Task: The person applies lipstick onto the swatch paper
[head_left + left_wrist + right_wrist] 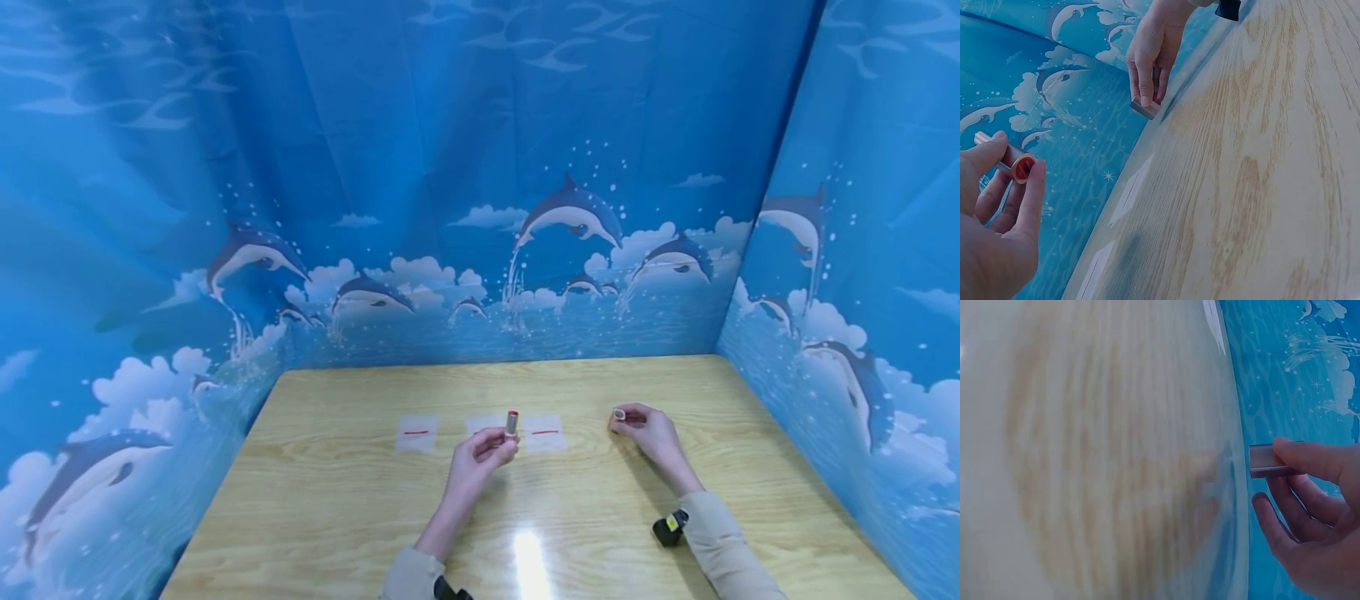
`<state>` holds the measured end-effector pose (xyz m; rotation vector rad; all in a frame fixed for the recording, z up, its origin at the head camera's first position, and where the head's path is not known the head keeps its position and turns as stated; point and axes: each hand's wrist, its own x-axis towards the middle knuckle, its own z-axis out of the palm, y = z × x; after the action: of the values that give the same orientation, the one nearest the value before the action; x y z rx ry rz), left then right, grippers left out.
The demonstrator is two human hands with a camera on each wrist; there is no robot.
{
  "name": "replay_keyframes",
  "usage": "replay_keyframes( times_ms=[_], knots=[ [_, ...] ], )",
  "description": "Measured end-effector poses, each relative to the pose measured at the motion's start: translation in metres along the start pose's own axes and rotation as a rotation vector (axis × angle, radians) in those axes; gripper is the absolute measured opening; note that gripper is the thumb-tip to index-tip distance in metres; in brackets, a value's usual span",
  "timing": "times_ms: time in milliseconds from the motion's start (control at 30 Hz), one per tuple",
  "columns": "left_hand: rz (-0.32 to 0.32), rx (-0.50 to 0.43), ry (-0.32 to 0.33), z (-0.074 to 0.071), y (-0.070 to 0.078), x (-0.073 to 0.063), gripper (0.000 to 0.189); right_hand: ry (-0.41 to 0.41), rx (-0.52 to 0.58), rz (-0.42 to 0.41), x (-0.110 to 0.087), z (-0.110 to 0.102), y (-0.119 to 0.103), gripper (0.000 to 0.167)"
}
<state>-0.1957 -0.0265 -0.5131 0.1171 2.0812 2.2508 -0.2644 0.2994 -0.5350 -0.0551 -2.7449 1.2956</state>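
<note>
In the head view, my left hand point(478, 457) pinches an uncapped lipstick point(512, 423) upright between thumb and fingers; a silvery tube with a red tip shows. The left wrist view shows the round red base label of that lipstick point(1023, 168) between the fingertips. Off to the right, my right hand point(654, 433) pinches the lipstick cap point(618, 415), its end toward the head camera. In the right wrist view the cap point(1265, 460) looks metallic and boxy, held by thumb and fingers. The two hands are apart, both over the table.
Several white paper slips lie in a row on the wooden table point(337, 500). The left slip point(416, 442) and right slip point(553, 442) carry red strokes; the middle slip point(480, 422) is partly behind my left hand. A blue dolphin-print curtain point(450, 167) surrounds the table.
</note>
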Motion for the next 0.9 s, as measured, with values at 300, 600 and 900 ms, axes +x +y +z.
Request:
replay_keyframes(
  times_ms=[300, 600, 900],
  knots=[
    [0.001, -0.006, -0.007, 0.0, -0.002, 0.0, 0.04, 0.005, 0.07, -0.026, -0.006, 0.002, -0.015, 0.038],
    [-0.011, -0.007, -0.005, -0.001, -0.002, 0.001, 0.04, -0.004, 0.175, -0.036, -0.012, 0.005, -0.031, 0.04],
    [-0.008, 0.001, -0.008, -0.001, -0.002, 0.001, 0.039, -0.013, 0.284, -0.05, -0.018, 0.014, -0.047, 0.041]
  ],
)
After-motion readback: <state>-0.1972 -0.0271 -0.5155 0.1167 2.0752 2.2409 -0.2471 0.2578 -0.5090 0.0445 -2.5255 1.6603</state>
